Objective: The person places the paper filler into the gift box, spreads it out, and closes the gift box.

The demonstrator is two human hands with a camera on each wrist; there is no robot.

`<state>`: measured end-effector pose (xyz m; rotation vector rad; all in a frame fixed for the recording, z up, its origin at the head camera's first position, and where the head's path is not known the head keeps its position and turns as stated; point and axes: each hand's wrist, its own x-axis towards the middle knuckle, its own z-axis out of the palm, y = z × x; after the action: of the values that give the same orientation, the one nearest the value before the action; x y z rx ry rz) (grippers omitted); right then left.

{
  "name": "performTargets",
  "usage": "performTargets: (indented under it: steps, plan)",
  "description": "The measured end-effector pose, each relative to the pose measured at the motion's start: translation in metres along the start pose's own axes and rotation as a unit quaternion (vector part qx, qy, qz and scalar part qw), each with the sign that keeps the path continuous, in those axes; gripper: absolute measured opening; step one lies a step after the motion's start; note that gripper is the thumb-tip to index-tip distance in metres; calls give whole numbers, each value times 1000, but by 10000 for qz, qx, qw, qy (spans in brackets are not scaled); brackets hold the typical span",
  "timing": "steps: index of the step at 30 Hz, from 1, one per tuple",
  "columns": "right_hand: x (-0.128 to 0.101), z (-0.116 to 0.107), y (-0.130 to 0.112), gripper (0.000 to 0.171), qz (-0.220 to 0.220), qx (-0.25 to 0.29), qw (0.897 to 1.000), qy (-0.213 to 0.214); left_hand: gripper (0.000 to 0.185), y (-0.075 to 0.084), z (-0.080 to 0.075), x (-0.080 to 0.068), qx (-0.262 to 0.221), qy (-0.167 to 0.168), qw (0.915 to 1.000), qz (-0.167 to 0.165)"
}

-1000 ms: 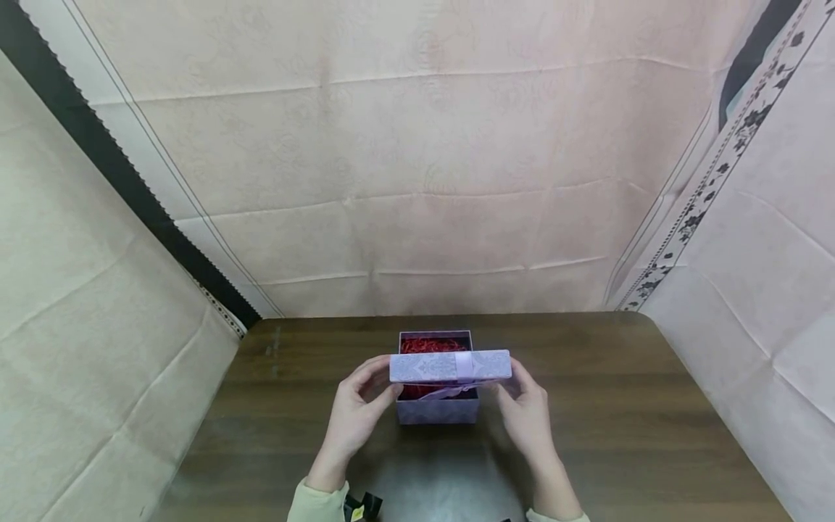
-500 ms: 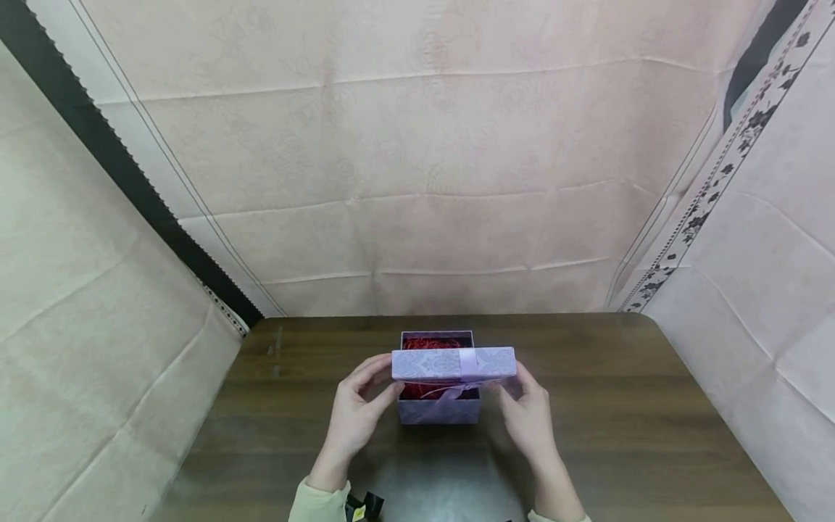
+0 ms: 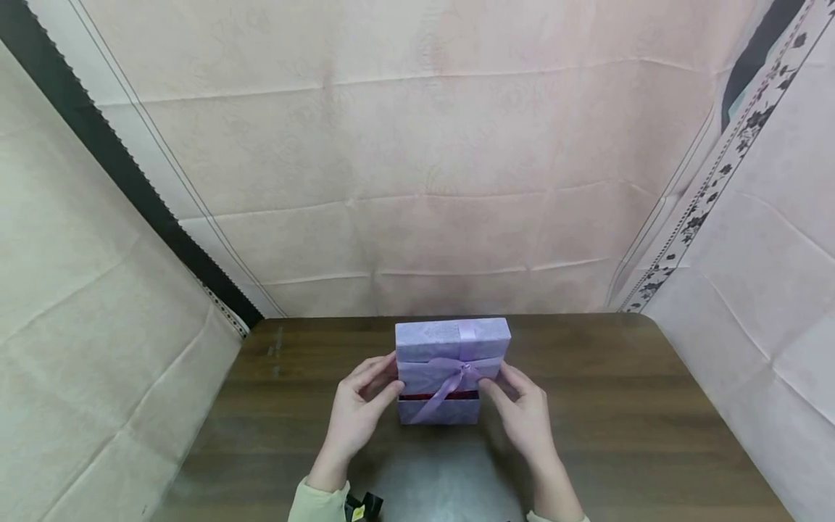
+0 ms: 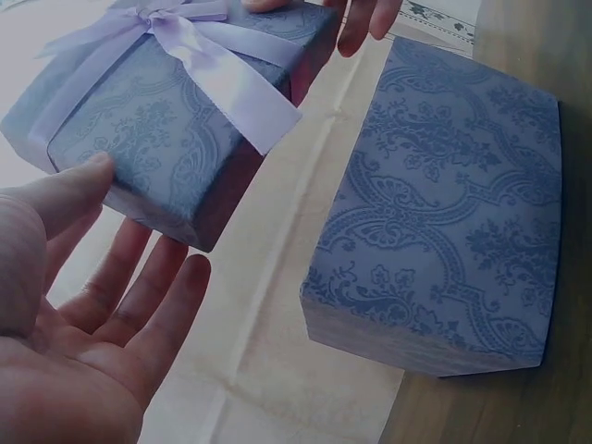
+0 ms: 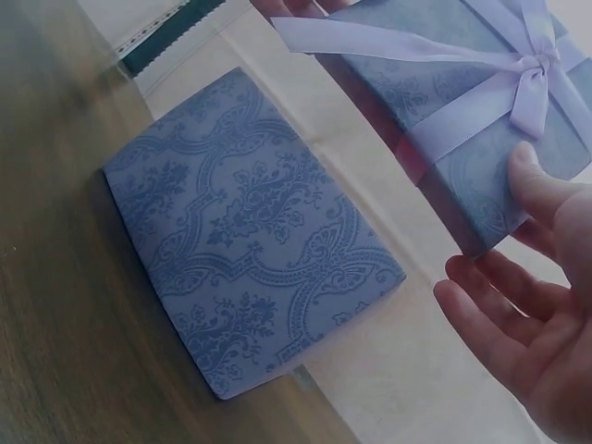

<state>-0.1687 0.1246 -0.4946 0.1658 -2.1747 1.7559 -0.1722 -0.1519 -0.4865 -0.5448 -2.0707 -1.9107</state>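
Observation:
A lavender patterned box lid point(image 3: 427, 373) with a ribbon bow point(image 3: 459, 370) is held up over the box base point(image 3: 438, 413) by both hands. My left hand point(image 3: 357, 406) pinches the lid's left end, thumb on the top face and fingers beneath. On the opposite end, my right hand point(image 3: 524, 409) holds it the same way. In the left wrist view the lid point(image 4: 153, 120) is tilted and apart from the base point(image 4: 435, 213). The right wrist view likewise shows a gap between the lid point(image 5: 444, 111) and the base point(image 5: 254, 231). A strip of red filling shows inside the base.
The base stands on a brown wooden table point(image 3: 280, 420). Behind the table hangs a pale cloth point(image 3: 417, 181), with more cloth on both sides. A small black object point(image 3: 372, 505) is beside the left sleeve point(image 3: 318, 502).
The lid has tipped so its bow-covered top now faces the head camera. It hides most of the red filling that was visible before. Both hands keep their hold and barely move.

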Motion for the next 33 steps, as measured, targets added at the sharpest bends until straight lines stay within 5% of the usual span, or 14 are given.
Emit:
performTargets:
  steps: [6, 16, 33]
  plan:
    - [-2, 0, -21, 47, 49, -394, 9992, -47, 42, 0, 1, 1, 139, 70, 9997, -174]
    - [0, 2, 14, 58, 150, -311, 9987, -379, 37, -4, 1, 2, 274, 584, 9970, -438]
    - [-1, 5, 11, 64, -108, -429, 9975, -560, 34, -4, 0, 0, 602, 889, 9911, -788]
